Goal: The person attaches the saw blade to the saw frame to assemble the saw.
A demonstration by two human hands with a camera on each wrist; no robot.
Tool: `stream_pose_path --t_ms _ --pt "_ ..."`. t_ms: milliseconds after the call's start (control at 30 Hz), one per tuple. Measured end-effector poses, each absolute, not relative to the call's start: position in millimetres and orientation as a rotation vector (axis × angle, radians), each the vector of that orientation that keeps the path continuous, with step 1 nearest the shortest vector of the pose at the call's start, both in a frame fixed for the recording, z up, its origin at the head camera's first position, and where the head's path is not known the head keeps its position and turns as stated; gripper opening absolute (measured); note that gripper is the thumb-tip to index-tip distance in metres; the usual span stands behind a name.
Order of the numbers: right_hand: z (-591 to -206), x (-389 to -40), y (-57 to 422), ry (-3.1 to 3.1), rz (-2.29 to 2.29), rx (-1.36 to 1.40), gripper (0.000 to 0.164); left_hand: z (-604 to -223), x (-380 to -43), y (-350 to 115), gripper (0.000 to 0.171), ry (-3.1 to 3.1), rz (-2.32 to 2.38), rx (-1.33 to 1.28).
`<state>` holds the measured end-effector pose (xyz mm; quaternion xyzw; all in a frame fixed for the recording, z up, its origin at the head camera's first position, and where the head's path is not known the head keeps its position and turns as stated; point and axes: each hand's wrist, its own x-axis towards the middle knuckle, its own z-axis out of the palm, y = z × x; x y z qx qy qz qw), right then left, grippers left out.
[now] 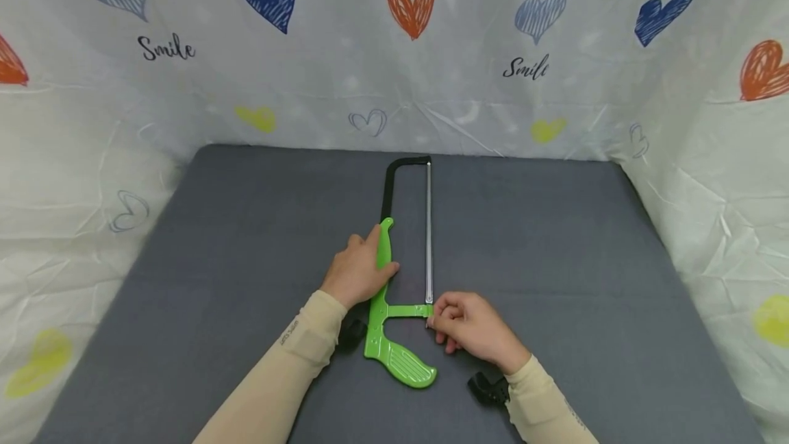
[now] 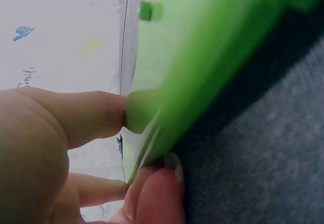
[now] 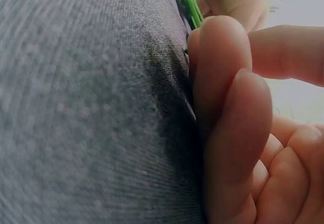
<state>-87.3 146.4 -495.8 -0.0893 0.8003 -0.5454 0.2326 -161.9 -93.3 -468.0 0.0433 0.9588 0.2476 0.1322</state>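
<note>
A hacksaw (image 1: 407,362) with a green handle and black front bow lies on its side in the head view, grip toward me. Its straight metal blade (image 1: 429,231) runs along the right side. My left hand (image 1: 357,269) grips the green spine, thumb across it; the left wrist view has the green frame (image 2: 187,72) between thumb and fingers. With curled fingers, my right hand (image 1: 474,327) pinches the near end of the blade mount, at the green crossbar's tip. The right wrist view shows the bent fingers (image 3: 223,67), which hide the small part held.
Under the saw is a table with a dark grey cloth (image 1: 555,245). A white curtain (image 1: 333,81) printed with hearts and "Smile" hangs behind and at both sides. Black wrist devices (image 1: 488,389) sit by both wrists, close to the cloth.
</note>
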Motion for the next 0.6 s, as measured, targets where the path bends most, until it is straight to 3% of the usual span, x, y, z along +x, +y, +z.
stream_pose_path --t_ms 300,600 --pt "-494 -90 144 2.234 -1.436 -0.216 0.020 -470 -165 -102 0.087 2.772 0.753 0.171" --pt "-483 -104 158 2.804 -0.983 -0.284 0.036 -462 -159 -159 0.067 2.977 0.858 0.210"
